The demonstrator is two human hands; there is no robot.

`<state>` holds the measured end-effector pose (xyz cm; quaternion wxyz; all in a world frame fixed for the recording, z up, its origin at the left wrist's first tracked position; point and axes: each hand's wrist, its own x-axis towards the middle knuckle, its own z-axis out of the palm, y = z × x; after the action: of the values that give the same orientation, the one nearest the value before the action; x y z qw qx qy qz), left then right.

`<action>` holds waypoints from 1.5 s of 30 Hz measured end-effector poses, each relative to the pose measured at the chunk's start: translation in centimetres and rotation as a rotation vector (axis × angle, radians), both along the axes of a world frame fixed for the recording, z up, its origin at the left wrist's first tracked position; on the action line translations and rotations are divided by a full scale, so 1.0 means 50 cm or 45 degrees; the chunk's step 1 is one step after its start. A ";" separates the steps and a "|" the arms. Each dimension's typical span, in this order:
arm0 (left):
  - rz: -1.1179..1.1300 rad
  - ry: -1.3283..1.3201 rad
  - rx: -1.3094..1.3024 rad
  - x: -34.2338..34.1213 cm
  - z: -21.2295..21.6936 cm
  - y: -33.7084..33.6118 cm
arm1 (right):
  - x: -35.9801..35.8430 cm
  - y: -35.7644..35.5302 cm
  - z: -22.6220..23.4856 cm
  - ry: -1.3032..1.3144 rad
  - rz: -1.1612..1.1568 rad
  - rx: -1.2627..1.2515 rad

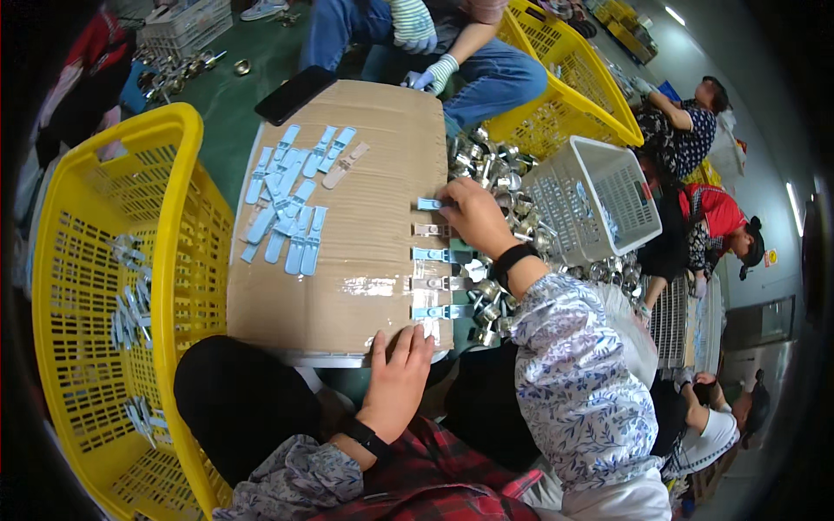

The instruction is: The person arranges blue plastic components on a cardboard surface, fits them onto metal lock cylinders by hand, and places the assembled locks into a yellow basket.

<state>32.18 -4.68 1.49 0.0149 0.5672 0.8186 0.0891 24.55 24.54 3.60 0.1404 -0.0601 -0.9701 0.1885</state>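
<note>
My right hand (476, 217) is at the right edge of a cardboard sheet (365, 304), its thumb and fingers closed on the end of a light-blue plastic piece (428, 204). Below it along the same edge lies a row of similar flat pieces, blue (430, 254) and beige (428, 284), with metal ends sticking out past the cardboard. My left hand (400, 373) rests at the sheet's near edge, fingers spread, just under the lowest blue piece (428, 313). A loose heap of blue pieces (282, 195) covers the left part of the cardboard, with a beige one (346, 165) beside it.
At my left stands a yellow basket (178, 217) with blue pieces inside. Shiny metal parts (486, 161) pile up right of the cardboard, around a tilted grey basket (556, 200). A black phone (295, 95) lies at the far-left corner. Opposite sits a person in striped gloves (413, 26).
</note>
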 end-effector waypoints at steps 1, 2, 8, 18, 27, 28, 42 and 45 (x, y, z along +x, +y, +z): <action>-0.006 -0.014 -0.013 -0.002 0.002 0.000 | -0.005 -0.007 0.000 -0.008 0.018 -0.019; -0.015 -0.013 -0.018 -0.002 0.001 0.001 | -0.006 -0.008 -0.003 -0.007 0.009 -0.024; -0.020 -0.018 -0.043 -0.008 0.003 -0.004 | -0.011 -0.005 -0.017 -0.080 -0.028 -0.077; -0.026 -0.031 -0.047 -0.009 0.003 -0.006 | -0.014 -0.012 -0.017 -0.087 -0.029 -0.041; -0.026 -0.035 -0.048 -0.005 0.003 -0.005 | -0.013 -0.014 -0.023 -0.087 -0.028 0.021; -0.027 -0.034 -0.049 -0.005 0.003 -0.005 | -0.013 -0.013 -0.026 -0.095 -0.034 0.037; 0.022 0.121 -0.017 0.008 -0.022 0.002 | -0.016 -0.014 -0.027 -0.107 -0.047 0.312; 0.053 0.129 0.019 0.017 -0.039 -0.005 | -0.015 -0.061 -0.009 -0.088 -0.019 0.640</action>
<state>33.02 -4.93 -0.48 -0.0328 0.5538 0.8293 0.0665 23.79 21.47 3.17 0.1192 -0.0368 -0.9902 -0.0620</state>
